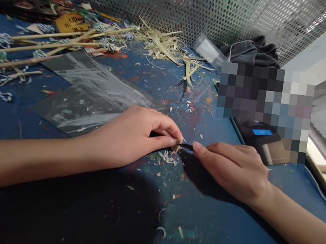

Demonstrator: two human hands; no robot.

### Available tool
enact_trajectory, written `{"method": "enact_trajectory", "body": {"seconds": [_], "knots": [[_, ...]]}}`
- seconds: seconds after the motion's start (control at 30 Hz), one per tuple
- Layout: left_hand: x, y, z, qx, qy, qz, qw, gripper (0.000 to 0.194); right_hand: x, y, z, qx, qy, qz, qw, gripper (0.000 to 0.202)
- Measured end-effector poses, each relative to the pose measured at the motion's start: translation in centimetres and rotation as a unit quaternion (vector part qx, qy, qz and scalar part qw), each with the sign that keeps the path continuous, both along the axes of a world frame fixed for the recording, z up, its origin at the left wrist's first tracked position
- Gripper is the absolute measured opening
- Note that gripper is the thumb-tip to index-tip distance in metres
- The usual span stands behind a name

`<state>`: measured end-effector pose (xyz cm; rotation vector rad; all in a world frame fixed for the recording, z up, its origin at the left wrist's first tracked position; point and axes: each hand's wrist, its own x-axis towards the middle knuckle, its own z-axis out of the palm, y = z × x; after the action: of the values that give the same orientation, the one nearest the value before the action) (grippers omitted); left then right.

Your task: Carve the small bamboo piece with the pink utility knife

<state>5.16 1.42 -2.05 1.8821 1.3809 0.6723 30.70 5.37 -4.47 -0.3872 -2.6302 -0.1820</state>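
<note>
My left hand (137,134) is closed in a pinch over the middle of the blue table (212,224). Between its thumb and fingertips sits a small tan piece, perhaps wood (175,143). From the right, my right hand (235,167) grips a thin dark tool (187,146), its far end reaching the tan piece. Whether that end is a blade I cannot tell; most of the tool is hidden in the fingers. Pale shavings (168,157) lie on the table just under the fingertips.
Grey sandpaper sheets (74,86) lie left of centre. Beyond them are sticks with twisted cord (64,47) and a heap of pale strips (163,46). A tablet-like screen (261,141), partly pixelated, and dark cloth (250,51) are right. Perforated metal (166,2) borders the back.
</note>
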Motion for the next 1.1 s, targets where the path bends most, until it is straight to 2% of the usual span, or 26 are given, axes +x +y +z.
{"method": "enact_trajectory", "body": {"seconds": [0.2,0.37,0.63,0.77,0.97,1.03,1.1], "knots": [[0.2,0.1,0.3,0.002,0.012,0.004,1.000,0.015,-0.4,0.0,0.3,0.008,-0.028,0.013,0.999,0.022],[0.1,0.3,0.4,-0.054,-0.038,0.015,0.998,0.018,-0.8,-0.2,1.4,0.052,-0.069,0.062,0.994,0.019],[0.1,0.0,0.0,-0.022,-0.023,0.017,0.999,0.017,0.0,0.0,0.0,0.005,0.022,-0.002,1.000,0.033],[0.2,0.0,0.1,-0.018,-0.019,0.010,1.000,0.014,-0.4,0.0,0.2,-0.009,-0.010,0.011,1.000,0.023],[0.1,0.1,0.8,-0.055,-0.068,0.029,0.996,0.014,-1.0,-0.3,1.5,0.041,-0.070,0.082,0.993,0.017],[0.1,-0.1,0.9,-0.053,-0.082,0.029,0.995,0.012,-1.0,-0.3,1.4,0.034,-0.057,0.069,0.995,0.015],[0.2,-0.2,0.7,-0.017,-0.087,0.037,0.995,0.009,-0.9,-0.3,1.2,0.010,-0.031,0.048,0.998,0.014]]}}
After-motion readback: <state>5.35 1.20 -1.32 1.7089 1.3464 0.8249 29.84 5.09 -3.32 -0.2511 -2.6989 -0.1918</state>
